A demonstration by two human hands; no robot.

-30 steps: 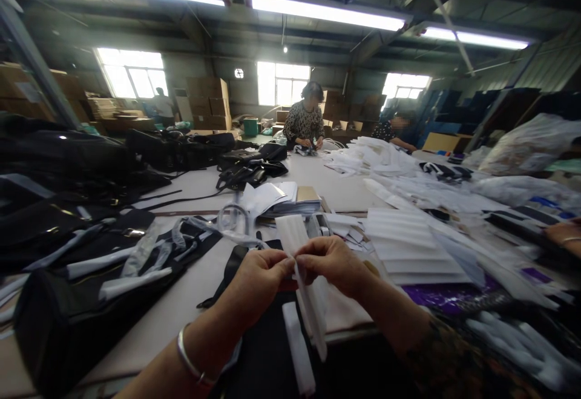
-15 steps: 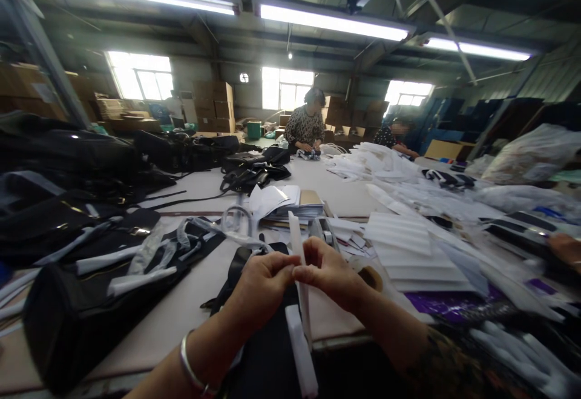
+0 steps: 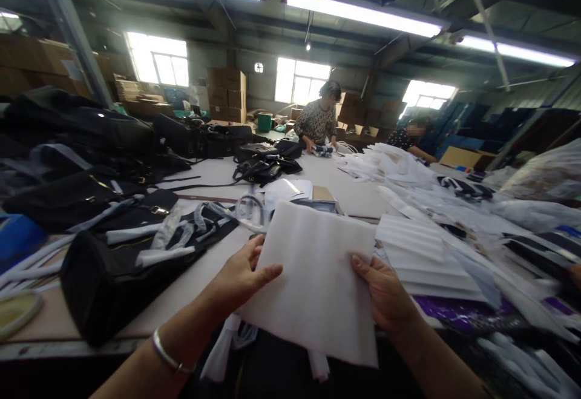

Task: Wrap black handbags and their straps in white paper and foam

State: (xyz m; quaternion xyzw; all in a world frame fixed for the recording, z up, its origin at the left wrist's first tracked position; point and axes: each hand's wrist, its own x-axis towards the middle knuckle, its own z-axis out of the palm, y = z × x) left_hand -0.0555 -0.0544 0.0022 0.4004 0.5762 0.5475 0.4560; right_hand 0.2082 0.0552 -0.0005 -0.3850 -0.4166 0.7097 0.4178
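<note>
Above the near edge of the bench, both hands grip one white foam sheet spread flat between them: left hand pinching its left edge, right hand its right, equally near.

white foam sheet hides right hand fingers.

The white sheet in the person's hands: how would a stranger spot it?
Start at the long work table; at its near edge the left hand and right hand hold the white foam sheet by its sides. Unlike the stacked sheets beside it, it is lifted, single and spread flat.
</note>
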